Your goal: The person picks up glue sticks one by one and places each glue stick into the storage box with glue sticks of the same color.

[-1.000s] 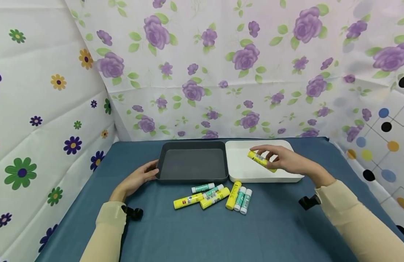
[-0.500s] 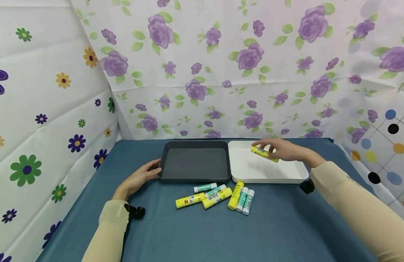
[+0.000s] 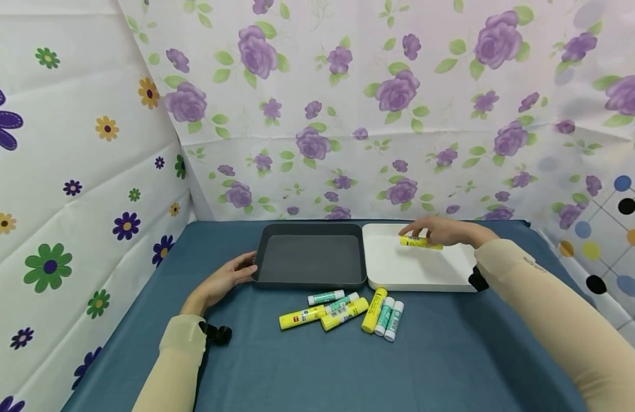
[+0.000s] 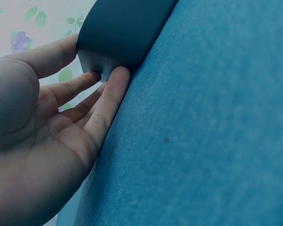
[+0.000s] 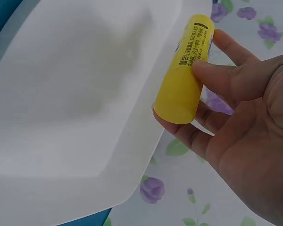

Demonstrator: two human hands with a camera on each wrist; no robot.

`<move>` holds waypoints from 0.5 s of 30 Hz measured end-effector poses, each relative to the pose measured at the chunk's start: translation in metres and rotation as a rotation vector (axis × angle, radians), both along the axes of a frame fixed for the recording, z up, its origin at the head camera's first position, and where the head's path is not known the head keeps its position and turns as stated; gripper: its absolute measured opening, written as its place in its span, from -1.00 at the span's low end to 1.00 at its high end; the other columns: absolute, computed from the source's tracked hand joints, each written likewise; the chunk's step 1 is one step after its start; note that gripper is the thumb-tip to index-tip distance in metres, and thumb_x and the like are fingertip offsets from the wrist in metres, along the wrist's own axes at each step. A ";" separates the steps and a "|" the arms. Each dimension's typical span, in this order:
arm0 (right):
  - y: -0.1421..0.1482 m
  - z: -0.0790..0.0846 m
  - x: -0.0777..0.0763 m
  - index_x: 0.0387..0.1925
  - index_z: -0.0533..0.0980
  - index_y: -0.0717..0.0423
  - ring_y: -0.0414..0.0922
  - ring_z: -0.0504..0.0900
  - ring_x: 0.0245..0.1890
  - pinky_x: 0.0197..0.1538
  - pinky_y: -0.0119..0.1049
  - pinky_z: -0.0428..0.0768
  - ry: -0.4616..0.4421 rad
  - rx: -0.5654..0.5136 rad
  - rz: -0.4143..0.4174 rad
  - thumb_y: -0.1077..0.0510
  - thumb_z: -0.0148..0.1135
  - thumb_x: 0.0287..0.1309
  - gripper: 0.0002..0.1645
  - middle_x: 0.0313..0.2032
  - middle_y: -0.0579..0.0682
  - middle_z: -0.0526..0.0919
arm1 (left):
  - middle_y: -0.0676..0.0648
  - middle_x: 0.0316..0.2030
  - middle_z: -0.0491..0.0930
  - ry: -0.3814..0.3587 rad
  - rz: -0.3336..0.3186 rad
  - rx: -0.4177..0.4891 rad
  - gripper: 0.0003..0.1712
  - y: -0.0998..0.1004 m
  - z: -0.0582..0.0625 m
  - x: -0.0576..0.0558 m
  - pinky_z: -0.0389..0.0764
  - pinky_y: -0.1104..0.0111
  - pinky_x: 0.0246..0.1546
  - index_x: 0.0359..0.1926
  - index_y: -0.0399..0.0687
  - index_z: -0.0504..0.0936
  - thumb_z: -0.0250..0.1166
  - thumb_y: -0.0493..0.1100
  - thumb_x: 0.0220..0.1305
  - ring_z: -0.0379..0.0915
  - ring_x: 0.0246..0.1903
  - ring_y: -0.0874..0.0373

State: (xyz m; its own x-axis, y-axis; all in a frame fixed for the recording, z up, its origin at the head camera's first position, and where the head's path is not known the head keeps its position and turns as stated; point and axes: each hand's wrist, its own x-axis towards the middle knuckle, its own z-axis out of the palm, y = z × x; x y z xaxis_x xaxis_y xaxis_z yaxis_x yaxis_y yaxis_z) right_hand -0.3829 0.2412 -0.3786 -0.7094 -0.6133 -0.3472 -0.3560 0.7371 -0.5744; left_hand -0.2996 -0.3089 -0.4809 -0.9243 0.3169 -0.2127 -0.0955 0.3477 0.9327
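In the head view, my right hand [image 3: 443, 231] pinches a yellow glue stick [image 3: 421, 243] above the white tray [image 3: 399, 277]. The right wrist view shows this yellow glue stick [image 5: 181, 80] between thumb and fingers, with black print on its side, near the tray's inner wall. My left hand [image 3: 221, 283] rests at the left side of the dark grey tray [image 3: 311, 284]. In the left wrist view, its fairly straight fingertips [image 4: 118, 77] touch the outside of that tray's corner [image 4: 118, 37].
In front of the trays lie several glue sticks: yellow ones such as this yellow glue stick [image 3: 302, 317], and smaller green-and-white ones such as this green glue stick [image 3: 326, 297]. Both trays stand side by side on the blue cloth [image 3: 317, 372]. Flowered sheets [image 3: 307, 114] hang behind and beside.
My right hand has moved slightly away from me over the white tray, and the glue stick has turned closer to level. The left hand stays at the dark tray. The view has shifted slightly.
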 end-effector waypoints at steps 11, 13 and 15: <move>-0.007 -0.002 -0.015 0.48 0.39 0.20 0.41 0.37 0.35 -0.30 -0.26 0.44 -0.019 0.061 0.030 0.68 -0.20 0.01 -0.04 0.31 0.50 0.41 | -0.32 0.58 0.03 0.009 0.002 0.003 -0.18 -0.002 0.001 0.000 0.25 -0.12 0.50 0.68 -0.10 -0.05 0.10 0.03 0.65 0.08 0.52 -0.27; -0.007 -0.003 -0.016 0.47 0.40 0.21 0.42 0.36 0.36 -0.30 -0.25 0.44 -0.015 0.066 0.032 0.69 -0.21 0.01 -0.05 0.30 0.50 0.42 | -0.31 0.57 0.05 0.000 0.002 0.005 -0.19 -0.001 0.000 -0.001 0.26 -0.11 0.50 0.68 -0.09 -0.04 0.11 0.02 0.65 0.09 0.51 -0.26; -0.008 -0.004 -0.017 0.45 0.41 0.24 0.43 0.37 0.35 -0.25 -0.25 0.48 0.000 0.071 0.048 0.69 -0.21 0.00 -0.06 0.27 0.49 0.45 | -0.31 0.57 0.05 -0.005 0.001 0.003 -0.19 -0.001 -0.001 -0.001 0.26 -0.10 0.50 0.68 -0.08 -0.04 0.10 0.02 0.65 0.10 0.51 -0.25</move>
State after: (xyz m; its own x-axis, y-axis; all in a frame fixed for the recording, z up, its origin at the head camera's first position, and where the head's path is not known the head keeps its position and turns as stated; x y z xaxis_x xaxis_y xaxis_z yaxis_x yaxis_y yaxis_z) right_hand -0.3996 0.2333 -0.3830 -0.6798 -0.6202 -0.3915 -0.3918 0.7583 -0.5210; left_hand -0.3010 -0.3100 -0.4814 -0.9237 0.3163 -0.2163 -0.1006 0.3446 0.9333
